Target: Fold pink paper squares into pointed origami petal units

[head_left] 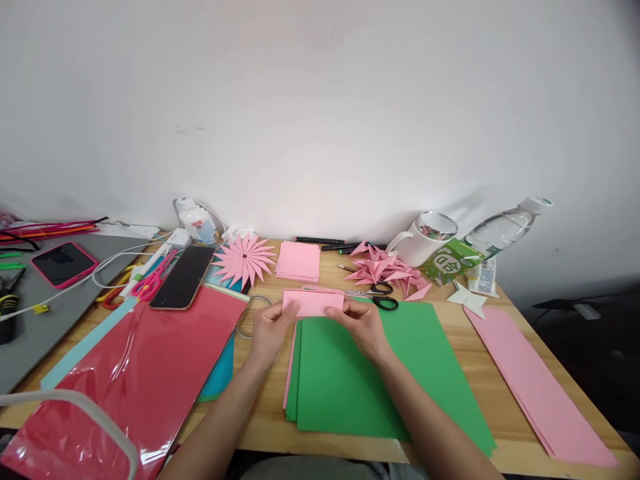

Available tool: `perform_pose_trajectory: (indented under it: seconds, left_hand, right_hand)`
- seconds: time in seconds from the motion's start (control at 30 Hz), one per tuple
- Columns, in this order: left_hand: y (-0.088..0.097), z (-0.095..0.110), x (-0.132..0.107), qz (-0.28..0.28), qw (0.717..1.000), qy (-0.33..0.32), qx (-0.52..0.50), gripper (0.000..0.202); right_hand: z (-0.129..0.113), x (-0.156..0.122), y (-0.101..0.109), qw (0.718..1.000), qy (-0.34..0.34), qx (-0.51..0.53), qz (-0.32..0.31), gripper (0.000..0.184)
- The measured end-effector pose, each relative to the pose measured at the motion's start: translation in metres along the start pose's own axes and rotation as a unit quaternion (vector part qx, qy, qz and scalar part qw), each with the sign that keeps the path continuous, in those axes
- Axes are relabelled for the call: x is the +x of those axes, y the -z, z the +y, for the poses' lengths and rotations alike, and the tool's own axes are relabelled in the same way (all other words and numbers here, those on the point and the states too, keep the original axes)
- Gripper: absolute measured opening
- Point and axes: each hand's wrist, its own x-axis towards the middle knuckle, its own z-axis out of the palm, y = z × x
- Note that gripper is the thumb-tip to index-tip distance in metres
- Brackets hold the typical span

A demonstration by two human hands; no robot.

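My left hand [270, 328] and my right hand [361, 323] both pinch a small folded pink paper sheet [314, 302], one hand at each end, and hold it just above the far edge of a stack of green paper [380, 373]. The fingers of both hands are closed on the sheet's lower corners. Black-handled scissors [381, 296] lie just beyond my right hand.
On the wooden desk [450, 313]: a stack of pink squares [299, 260], a pink paper flower [245, 258], folded pink pieces [385, 268], a white mug [425, 238], a water bottle [505, 230], pink strips [535, 380], red paper pack [135, 373], a phone [183, 277], pink scissors [153, 281].
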Motion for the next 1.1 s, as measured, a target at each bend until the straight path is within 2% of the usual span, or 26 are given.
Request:
perform_pose_trajectory:
  seconds: [0.1,0.2,0.27,0.37,0.43,0.53,0.63,0.8,0.9,1.1]
  left_hand:
    - [-0.001,0.002,0.000,0.003,1.000,0.000,-0.002,0.023]
    - [-0.003,0.008,-0.001,-0.007,1.000,-0.003,-0.015,0.026]
    - [-0.005,0.012,-0.002,-0.006,0.999,-0.005,-0.031,0.036]
    - [-0.007,0.016,-0.003,0.006,0.998,0.012,-0.067,0.065]
    - [-0.008,0.017,-0.003,0.015,0.996,0.022,-0.082,0.073]
    - [-0.009,0.016,-0.003,0.006,0.995,0.043,-0.094,0.055]
    - [-0.010,0.015,-0.003,-0.015,0.991,0.081,-0.105,0.043]
    - [-0.012,0.015,-0.004,0.011,0.991,0.097,-0.092,0.041]
    - [-0.012,0.013,-0.004,0.008,0.992,0.098,-0.079,0.042]
    - [-0.010,0.008,-0.003,0.003,0.994,0.084,-0.067,0.043]
  right_hand:
    - [0.002,0.000,-0.001,0.999,-0.019,0.033,0.013,0.028]
    - [0.003,-0.001,-0.001,0.997,-0.031,0.069,0.023,0.035]
    - [0.003,-0.001,-0.001,0.994,-0.038,0.099,0.024,0.042]
    - [0.003,-0.002,-0.001,0.991,-0.044,0.124,0.012,0.056]
    - [0.004,-0.003,-0.002,0.993,-0.041,0.115,0.000,0.053]
    - [0.005,-0.003,-0.004,0.995,-0.031,0.094,-0.006,0.037]
    - [0.004,-0.004,-0.005,0.996,-0.026,0.085,-0.008,0.033]
    - [0.003,-0.006,-0.007,0.997,-0.030,0.067,-0.013,0.028]
    - [0.002,-0.007,-0.008,0.998,-0.028,0.050,-0.001,0.023]
    - [0.001,-0.006,-0.009,0.999,-0.033,0.030,0.025,0.029]
